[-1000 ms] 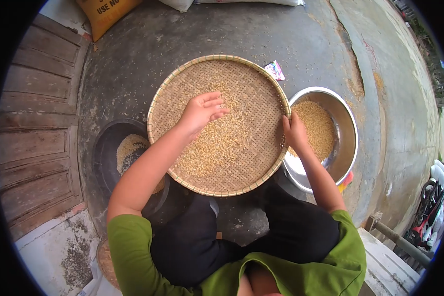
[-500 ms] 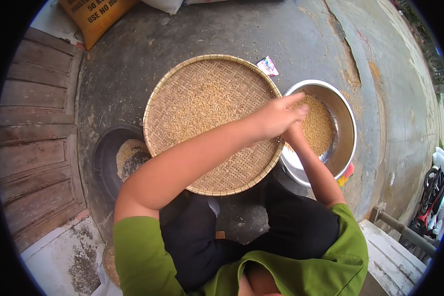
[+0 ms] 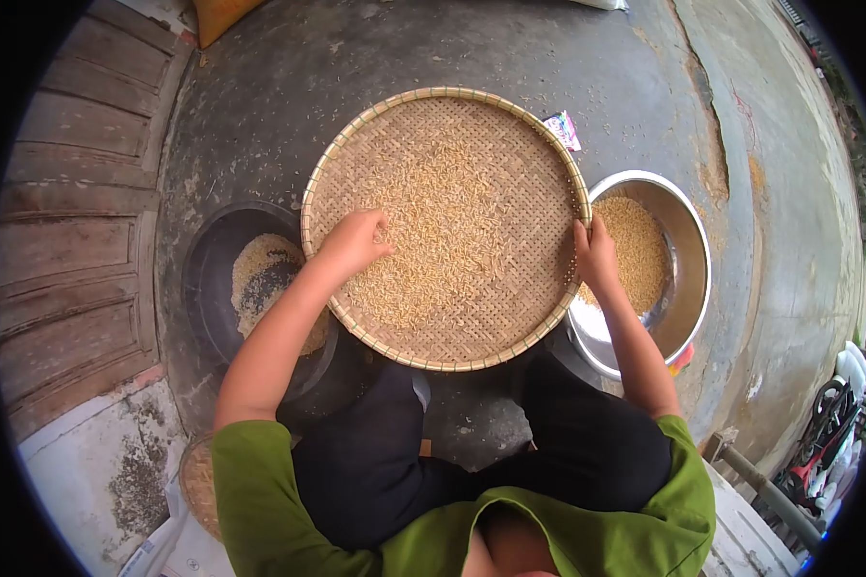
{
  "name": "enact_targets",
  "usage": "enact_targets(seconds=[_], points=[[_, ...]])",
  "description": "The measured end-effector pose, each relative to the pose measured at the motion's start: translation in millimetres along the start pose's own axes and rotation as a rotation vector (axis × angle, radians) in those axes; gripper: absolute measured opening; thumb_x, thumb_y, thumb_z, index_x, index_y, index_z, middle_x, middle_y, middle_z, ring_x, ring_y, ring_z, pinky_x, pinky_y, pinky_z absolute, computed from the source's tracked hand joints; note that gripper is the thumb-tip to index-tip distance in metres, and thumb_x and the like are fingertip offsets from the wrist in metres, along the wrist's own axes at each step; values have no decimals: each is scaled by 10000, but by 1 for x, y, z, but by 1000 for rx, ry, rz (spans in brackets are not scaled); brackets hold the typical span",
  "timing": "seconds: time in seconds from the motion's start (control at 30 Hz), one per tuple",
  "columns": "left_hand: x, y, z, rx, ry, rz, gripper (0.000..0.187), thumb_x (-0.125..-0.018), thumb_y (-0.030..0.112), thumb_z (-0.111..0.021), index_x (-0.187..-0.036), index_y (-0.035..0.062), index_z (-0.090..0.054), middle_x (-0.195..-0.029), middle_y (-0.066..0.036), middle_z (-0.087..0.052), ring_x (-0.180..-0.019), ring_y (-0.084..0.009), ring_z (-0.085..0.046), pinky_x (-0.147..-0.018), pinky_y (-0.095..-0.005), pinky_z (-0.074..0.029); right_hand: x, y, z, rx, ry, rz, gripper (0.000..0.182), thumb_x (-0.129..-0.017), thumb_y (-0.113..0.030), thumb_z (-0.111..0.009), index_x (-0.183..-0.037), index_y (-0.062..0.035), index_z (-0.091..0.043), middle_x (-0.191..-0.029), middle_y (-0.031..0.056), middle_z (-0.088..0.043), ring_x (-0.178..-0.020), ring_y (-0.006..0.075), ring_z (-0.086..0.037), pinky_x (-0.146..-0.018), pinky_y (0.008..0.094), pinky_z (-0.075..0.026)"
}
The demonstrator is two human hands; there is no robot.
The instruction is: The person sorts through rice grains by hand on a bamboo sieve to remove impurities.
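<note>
A round woven bamboo winnowing tray (image 3: 539, 279) sits in front of my knees, with unhusked grain (image 3: 438, 226) spread over its middle and left. My left hand (image 3: 356, 240) is over the tray's left part, close to the grain. Its fingers are curled together, and whatever may be in them is hidden. On the opposite side, my right hand (image 3: 597, 255) grips the tray's right rim. Just beyond that hand stands a metal basin (image 3: 688, 260) holding grain (image 3: 635, 245). A dark tub (image 3: 212, 288) at the left holds pale broken grain or husks (image 3: 255, 279), partly behind my left forearm.
A small colourful packet (image 3: 562, 130) lies by the tray's upper right edge. Wooden door panels (image 3: 77, 250) line the left. An orange sack (image 3: 223, 17) shows at the top left. Scattered grains lie on the concrete floor (image 3: 394, 53). Part of another woven basket (image 3: 200, 486) shows lower left.
My left hand has moved from above the metal basin leftward to the tray's left part. My right hand, earlier close to it, is now apart on the right rim. The view has shifted slightly.
</note>
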State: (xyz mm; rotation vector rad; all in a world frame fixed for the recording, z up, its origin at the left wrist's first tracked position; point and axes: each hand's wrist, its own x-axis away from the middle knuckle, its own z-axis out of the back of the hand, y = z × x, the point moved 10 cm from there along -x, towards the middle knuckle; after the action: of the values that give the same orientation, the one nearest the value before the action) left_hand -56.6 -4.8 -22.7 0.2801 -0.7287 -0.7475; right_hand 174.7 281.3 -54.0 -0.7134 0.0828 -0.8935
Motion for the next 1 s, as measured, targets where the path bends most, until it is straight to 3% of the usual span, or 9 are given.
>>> enact_targets(seconds=[0.03, 0.2, 0.4, 0.43, 0.47, 0.5, 0.57, 0.8, 1.0], points=[[3, -1, -3, -30, 128, -102, 349, -641, 130, -746, -891, -8, -544, -828, -120, -561, -745, -236, -562, -670, -344, -459, 1, -2, 2, -7, 0, -14, 358, -875, -310, -466, -1083, -19, -483, -783, 234, -595, -739, 397, -582, -661, 447, -447], [8, -5, -24, 109, 118, -171, 240, -669, 60, -705, -788, -7, -508, -774, -121, -539, -702, -224, -554, -634, -321, -456, 1, -2, 1, -37, -10, -23, 339, -878, -301, -468, -1031, 1, -484, -736, 231, -584, -696, 390, -579, -625, 441, -437], [7, -13, -31, 283, -45, 2, 99, -776, 49, -617, -819, 12, -536, -783, -94, -573, -697, -141, -563, -623, -273, -461, 1, -7, 3, -34, 19, 46, 354, -881, -294, -466, -1030, 27, -481, -731, 236, -582, -694, 390, -579, -621, 440, -437], [5, -21, -34, 476, -65, 62, 87, -804, 58, -591, -852, 7, -540, -813, -87, -582, -724, -131, -571, -634, -259, -468, 2, -7, 3, -34, 18, 43, 354, -881, -294, -466, -1030, 27, -481, -731, 236, -582, -694, 390, -579, -621, 440, -437], [5, -25, -36, 668, -86, 122, 86, -833, 67, -565, -885, 2, -544, -842, -81, -590, -751, -120, -580, -644, -246, -474, 2, -8, 4, -32, 14, 38, 357, -881, -295, -465, -1035, 27, -481, -730, 236, -582, -693, 389, -579, -620, 439, -436], [6, -25, -34, 665, -89, 122, 86, -833, 67, -565, -885, 2, -544, -842, -81, -590, -751, -120, -580, -644, -246, -474, 1, -8, 3, -30, 11, 33, 360, -882, -295, -465, -1041, 27, -480, -730, 235, -581, -692, 389, -579, -619, 439, -436], [11, -21, -38, 1064, -176, 176, 126, -877, 76, -486, -942, -22, -532, -879, -92, -589, -817, -141, -591, -682, -235, -482, 1, -5, 2, -25, 9, 28, 356, -882, -296, -464, -1038, 24, -480, -730, 233, -581, -691, 388, -579, -618, 439, -436], [8, -10, -36, 1410, -240, 155, 268, -919, 203, -384, -961, -16, -532, -905, -126, -581, -872, -188, -585, -734, -267, -478, 3, -10, 5, -31, -11, -9, 306, -878, -286, -471, -977, 3, -483, -738, 230, -584, -693, 397, -574, -622, 447, -434], [-16, -25, -62, 1630, -218, 272, 252, -931, 239, -360, -797, 69, -489, -739, -38, -525, -677, -146, -519, -556, -256, -420, 2, -9, 4, -47, 0, 15, 298, -876, -278, -473, -977, 3, -480, -756, 239, -584, -709, 410, -569, -635, 460, -431]])
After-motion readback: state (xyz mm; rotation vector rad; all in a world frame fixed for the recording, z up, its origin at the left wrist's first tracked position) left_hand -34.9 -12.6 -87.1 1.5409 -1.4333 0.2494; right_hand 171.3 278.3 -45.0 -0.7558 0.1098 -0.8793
